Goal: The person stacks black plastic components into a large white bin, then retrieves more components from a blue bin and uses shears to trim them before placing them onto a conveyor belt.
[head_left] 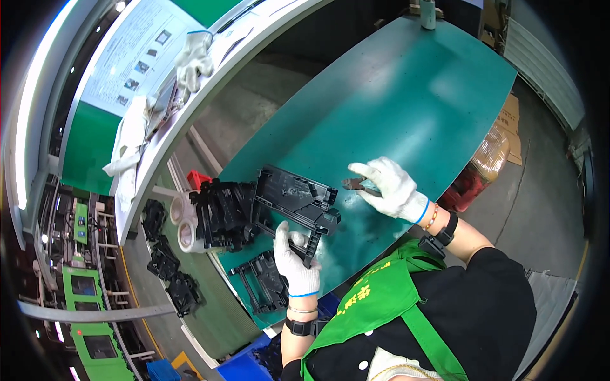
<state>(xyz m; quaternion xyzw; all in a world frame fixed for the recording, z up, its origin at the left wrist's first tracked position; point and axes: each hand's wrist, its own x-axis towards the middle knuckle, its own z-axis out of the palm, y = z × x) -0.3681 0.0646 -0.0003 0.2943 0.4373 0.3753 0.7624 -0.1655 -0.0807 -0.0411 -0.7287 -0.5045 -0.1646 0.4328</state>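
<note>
A black moulded plastic frame (293, 195) with ribs and open cut-outs is tilted above the green table (413, 120). My left hand (297, 267), in a white knitted glove, grips it by its lower edge. To the right of the frame, my gloved right hand (393, 189) holds a pair of cutting pliers (356, 185), their dark jaws pointing left towards the frame and apart from it. Part of the pliers' handles is hidden by the fingers. Another black plastic frame (265, 282) lies on the table just left of my left hand.
Black plastic parts are stacked (222, 213) at the table's left edge, near white rolls (185, 233) and a red bin (198, 178). More parts (166, 260) sit on a green conveyor (219, 317). A shelf (136, 181) carries white gloves (192, 61). A blue bin (244, 365) stands below.
</note>
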